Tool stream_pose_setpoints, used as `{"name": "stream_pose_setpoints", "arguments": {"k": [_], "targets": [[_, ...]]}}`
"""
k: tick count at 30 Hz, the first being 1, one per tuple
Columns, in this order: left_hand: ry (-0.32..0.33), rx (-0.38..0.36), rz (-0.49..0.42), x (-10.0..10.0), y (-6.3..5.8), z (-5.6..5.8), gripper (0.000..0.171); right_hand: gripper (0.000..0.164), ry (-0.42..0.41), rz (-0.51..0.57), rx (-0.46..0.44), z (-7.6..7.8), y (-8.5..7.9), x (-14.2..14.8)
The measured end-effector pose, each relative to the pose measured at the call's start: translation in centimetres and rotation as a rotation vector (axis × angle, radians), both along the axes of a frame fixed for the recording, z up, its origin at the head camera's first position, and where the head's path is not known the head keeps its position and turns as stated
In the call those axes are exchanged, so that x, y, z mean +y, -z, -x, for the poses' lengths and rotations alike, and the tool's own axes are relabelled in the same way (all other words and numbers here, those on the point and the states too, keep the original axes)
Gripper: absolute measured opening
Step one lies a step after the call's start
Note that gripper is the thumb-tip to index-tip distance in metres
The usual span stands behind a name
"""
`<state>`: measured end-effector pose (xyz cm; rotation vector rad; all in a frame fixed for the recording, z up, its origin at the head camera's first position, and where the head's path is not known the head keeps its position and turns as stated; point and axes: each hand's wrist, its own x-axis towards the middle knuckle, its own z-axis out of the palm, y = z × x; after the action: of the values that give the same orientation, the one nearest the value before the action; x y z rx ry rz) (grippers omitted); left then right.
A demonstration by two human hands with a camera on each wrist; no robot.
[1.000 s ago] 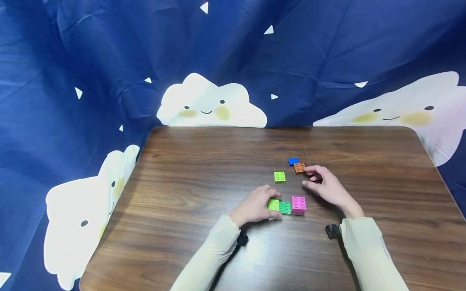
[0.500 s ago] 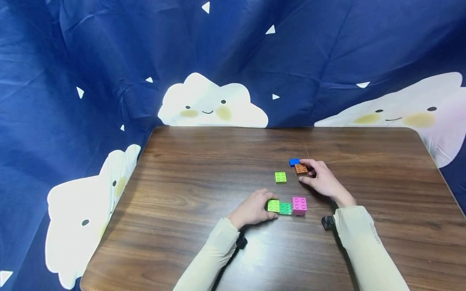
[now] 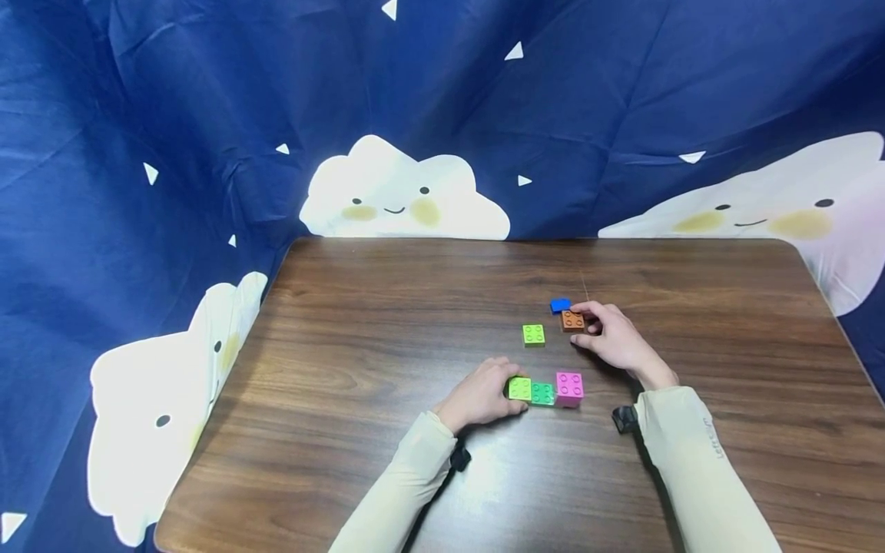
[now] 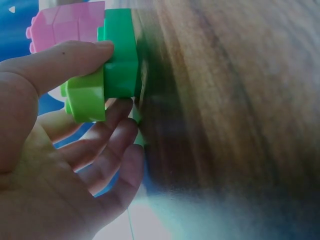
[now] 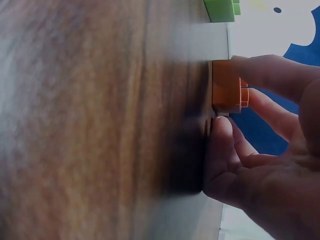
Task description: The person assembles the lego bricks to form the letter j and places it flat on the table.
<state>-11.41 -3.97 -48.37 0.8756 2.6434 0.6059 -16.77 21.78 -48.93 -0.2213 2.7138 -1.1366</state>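
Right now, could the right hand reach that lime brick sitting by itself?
Probably yes: bare tabletop lies between the right hand and the lone lime brick, though that hand is busy at the orange brick.

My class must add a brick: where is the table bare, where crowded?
Bare: the table left of the left hand, right of the right hand, and beyond the blue brick.
Crowded: at and between the hands, with the orange brick, lone lime brick, held lime brick, green brick, pink brick.

Deep-blue cloth [image 3: 207, 69] printed with smiling white clouds [image 3: 394, 173] and small white triangles [image 3: 515, 51] hangs behind a brown wood-grain table [image 3: 346, 322], its near surface catching a bright glare [image 3: 480, 491].
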Motion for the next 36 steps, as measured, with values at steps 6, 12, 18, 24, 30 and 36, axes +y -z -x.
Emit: {"name": "stream_pose_setpoints", "arguments": {"k": [6, 12, 18, 24, 30, 36], "targets": [[0.003, 0.007, 0.002, 0.04, -0.05, 0.07, 0.043, 0.049, 0.007, 0.009, -0.006, 0.02, -0.18, -0.03], [0.005, 0.014, 0.012, 0.16, -0.29, 0.04, 0.043, 0.049, 0.010, 0.005, 0.007, 0.09, -0.14, -0.08], [0.004, 0.012, 0.026, 0.33, -0.38, 0.05, 0.041, 0.046, 0.003, -0.008, 0.051, 0.27, 0.06, -0.20], [-0.004, -0.003, 0.026, 0.54, -0.41, 0.02, 0.046, 0.037, 0.000, -0.030, 0.060, 0.42, 0.26, -0.23], [-0.003, 0.011, 0.022, 0.72, -0.14, -0.06, 0.046, 0.038, -0.013, -0.043, 0.036, 0.44, 0.26, -0.11], [0.013, 0.042, 0.029, 0.73, -0.02, -0.06, 0.043, 0.039, -0.019, -0.058, 0.024, 0.51, 0.49, -0.11]]}}
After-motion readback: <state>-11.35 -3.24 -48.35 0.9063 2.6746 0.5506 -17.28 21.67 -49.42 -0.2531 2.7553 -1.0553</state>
